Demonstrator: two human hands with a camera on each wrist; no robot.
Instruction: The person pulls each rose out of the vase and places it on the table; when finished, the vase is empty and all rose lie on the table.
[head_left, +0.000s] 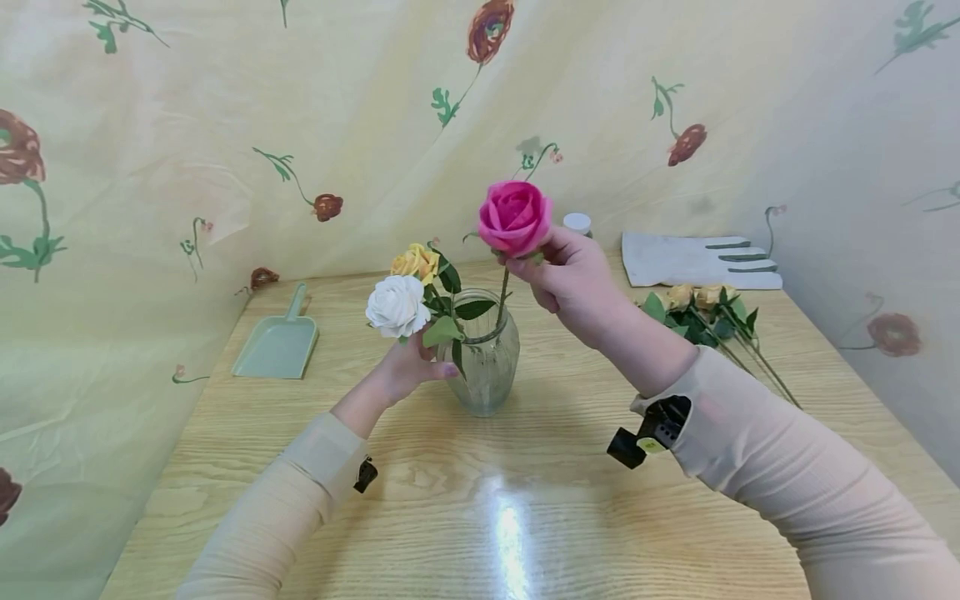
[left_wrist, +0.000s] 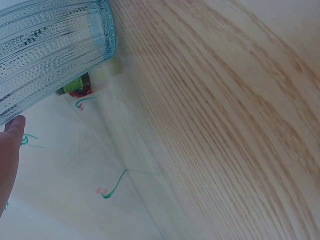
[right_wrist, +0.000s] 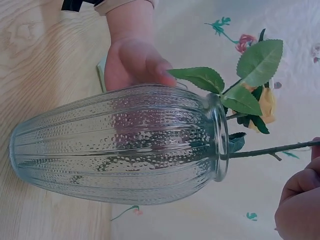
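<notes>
A ribbed clear glass vase (head_left: pixel 487 379) stands upright on the wooden table. My left hand (head_left: pixel 405 367) holds its left side, thumb toward the front and fingers reaching behind the glass, as the right wrist view shows. A white rose (head_left: pixel 397 306) and a yellow rose (head_left: pixel 414 263) lean out of the vase to the left, with green leaves at the rim. Above the opening, my right hand (head_left: pixel 573 279) pinches a pink rose (head_left: pixel 515 218) just under its bloom. The rose's stem (right_wrist: pixel 272 150) passes down into the vase mouth.
Several pale yellow roses (head_left: pixel 708 298) lie on the table at the right, in front of a grey-white glove (head_left: pixel 675 260). A white cap (head_left: pixel 577 222) shows behind my right hand. At the left back lies a light green dustpan (head_left: pixel 279 346). Flower-patterned cloth (head_left: pixel 375 108) hangs behind the table.
</notes>
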